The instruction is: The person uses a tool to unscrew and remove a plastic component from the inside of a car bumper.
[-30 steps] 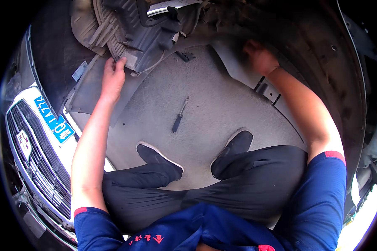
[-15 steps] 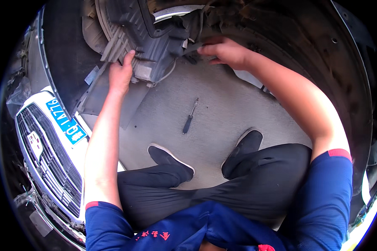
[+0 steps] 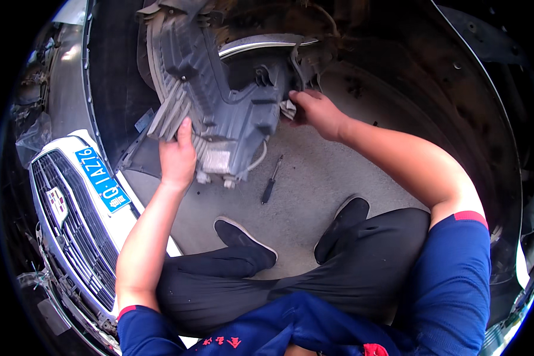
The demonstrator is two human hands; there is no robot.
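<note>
Housing (image 3: 219, 101), a large grey ribbed plastic part, now sits lifted clear of the floor (image 3: 314, 190) at the far centre, where a second ago both hands were only reaching for it. Left hand (image 3: 177, 157) grips its near left edge, fingers wrapped around. Right hand (image 3: 314, 110) has come in to its right side, fingers curled on a pale connector. Screwdriver (image 3: 271, 181) lies untouched on the floor just beyond the shoes. Judgement: removal is under way.

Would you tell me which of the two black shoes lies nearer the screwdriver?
The left shoe: its toe points toward the screwdriver, while the right shoe sits farther right.
</note>
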